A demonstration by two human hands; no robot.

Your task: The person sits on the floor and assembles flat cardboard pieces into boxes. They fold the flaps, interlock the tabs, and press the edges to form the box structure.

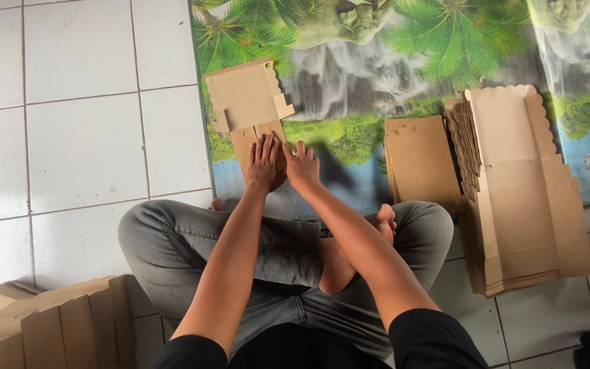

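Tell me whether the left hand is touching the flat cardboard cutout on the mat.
Touching. The head view shows the left hand pressed flat on the lower part of the cardboard cutout, with no gap visible.

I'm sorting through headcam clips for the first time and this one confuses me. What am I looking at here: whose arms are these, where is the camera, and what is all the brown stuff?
There is one picture, taken by a camera worn on a person's head and looking straight down. The arms are that person's own. They sit cross-legged in grey trousers on a white tiled floor, at the edge of a printed mat showing palm trees.

The left hand and right hand press side by side on a flat brown cardboard box blank lying on the mat. Neither hand grips anything; both lie flat on the card.

To the right are a small stack of folded cardboard and a taller stack of flat blanks with scalloped edges. At bottom left stand assembled brown boxes.
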